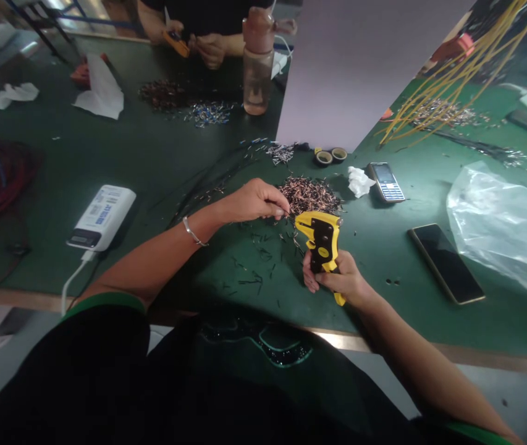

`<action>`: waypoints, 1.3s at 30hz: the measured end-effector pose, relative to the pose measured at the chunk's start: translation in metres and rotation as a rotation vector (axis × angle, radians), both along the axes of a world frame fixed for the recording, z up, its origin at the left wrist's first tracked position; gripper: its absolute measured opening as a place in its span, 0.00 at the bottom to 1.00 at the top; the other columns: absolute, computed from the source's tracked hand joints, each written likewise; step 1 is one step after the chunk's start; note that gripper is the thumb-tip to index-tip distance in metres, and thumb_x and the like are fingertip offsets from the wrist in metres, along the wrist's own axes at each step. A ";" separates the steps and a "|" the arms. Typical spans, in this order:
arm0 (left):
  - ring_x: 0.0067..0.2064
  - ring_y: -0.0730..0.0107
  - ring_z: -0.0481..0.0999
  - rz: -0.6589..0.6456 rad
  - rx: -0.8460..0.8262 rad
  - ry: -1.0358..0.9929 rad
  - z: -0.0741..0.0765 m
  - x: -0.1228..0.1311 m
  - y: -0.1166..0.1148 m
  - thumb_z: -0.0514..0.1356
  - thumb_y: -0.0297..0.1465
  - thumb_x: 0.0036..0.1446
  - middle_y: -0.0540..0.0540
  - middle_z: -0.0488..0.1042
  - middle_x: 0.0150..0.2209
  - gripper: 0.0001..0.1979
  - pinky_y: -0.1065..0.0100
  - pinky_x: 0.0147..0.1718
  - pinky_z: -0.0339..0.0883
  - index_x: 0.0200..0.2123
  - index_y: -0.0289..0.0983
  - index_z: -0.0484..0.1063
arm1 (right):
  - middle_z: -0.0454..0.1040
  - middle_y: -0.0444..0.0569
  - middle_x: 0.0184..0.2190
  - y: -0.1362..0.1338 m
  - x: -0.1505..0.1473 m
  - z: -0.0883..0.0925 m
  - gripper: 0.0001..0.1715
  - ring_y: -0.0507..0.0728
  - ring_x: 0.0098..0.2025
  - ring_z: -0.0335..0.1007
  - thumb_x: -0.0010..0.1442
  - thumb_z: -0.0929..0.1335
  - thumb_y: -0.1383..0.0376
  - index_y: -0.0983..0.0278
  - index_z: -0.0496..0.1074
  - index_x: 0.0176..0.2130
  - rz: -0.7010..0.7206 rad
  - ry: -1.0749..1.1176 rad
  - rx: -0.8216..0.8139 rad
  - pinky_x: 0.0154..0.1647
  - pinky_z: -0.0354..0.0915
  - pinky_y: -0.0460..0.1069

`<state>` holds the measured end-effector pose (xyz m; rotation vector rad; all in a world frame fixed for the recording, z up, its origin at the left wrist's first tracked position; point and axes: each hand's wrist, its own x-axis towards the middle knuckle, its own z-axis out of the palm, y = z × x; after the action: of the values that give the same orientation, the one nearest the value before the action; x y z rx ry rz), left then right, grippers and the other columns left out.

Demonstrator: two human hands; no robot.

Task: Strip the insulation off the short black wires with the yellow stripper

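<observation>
My right hand (pixel 337 275) is wrapped round the handles of a yellow and black wire stripper (pixel 323 238), whose jaws point to the left. Just left of those jaws, my left hand (pixel 263 201) pinches a thin dark wire (pixel 287 214) between thumb and fingertips. Little of this wire shows, and I cannot tell whether its end is inside the jaws. Behind both hands lies a heap of short copper and black wire pieces (pixel 312 194). Loose black insulation scraps (pixel 251 279) are scattered on the green table (pixel 152 266) in front.
A white power bank (pixel 102 216) with a cable lies left. To the right are a keypad phone (pixel 386 182), a smartphone (pixel 446 262) and a clear plastic bag (pixel 504 228). Two tape rolls (pixel 331 156) sit by an upright panel (pixel 337 74). Across stand a bottle (pixel 258 68) and a co-worker's hands (pixel 210 49).
</observation>
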<state>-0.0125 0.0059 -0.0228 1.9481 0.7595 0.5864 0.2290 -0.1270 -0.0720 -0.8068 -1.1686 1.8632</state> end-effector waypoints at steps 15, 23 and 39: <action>0.24 0.76 0.72 0.126 0.269 0.043 -0.007 0.006 0.000 0.60 0.27 0.51 0.51 0.76 0.21 0.07 0.73 0.28 0.64 0.26 0.37 0.79 | 0.71 0.41 0.21 0.000 -0.010 0.000 0.19 0.51 0.19 0.63 0.41 0.67 0.76 0.64 0.71 0.36 -0.143 0.019 -0.060 0.20 0.62 0.49; 0.23 0.77 0.69 0.200 0.227 0.050 -0.010 0.007 -0.003 0.59 0.27 0.50 0.51 0.73 0.19 0.07 0.73 0.26 0.61 0.24 0.36 0.78 | 0.71 0.42 0.20 0.004 -0.010 0.006 0.19 0.51 0.18 0.62 0.41 0.66 0.75 0.65 0.71 0.36 -0.114 0.046 -0.091 0.19 0.61 0.49; 0.25 0.74 0.73 0.351 0.288 0.012 -0.009 0.010 -0.014 0.58 0.29 0.54 0.49 0.76 0.22 0.09 0.71 0.28 0.63 0.27 0.36 0.78 | 0.72 0.45 0.25 0.015 -0.003 0.014 0.20 0.55 0.25 0.67 0.40 0.67 0.73 0.64 0.72 0.37 -0.284 0.050 0.007 0.27 0.65 0.53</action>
<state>-0.0025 -0.0084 -0.0322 2.0924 1.0851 0.9390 0.2258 -0.1124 -0.0584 -0.8692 -0.9734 1.6348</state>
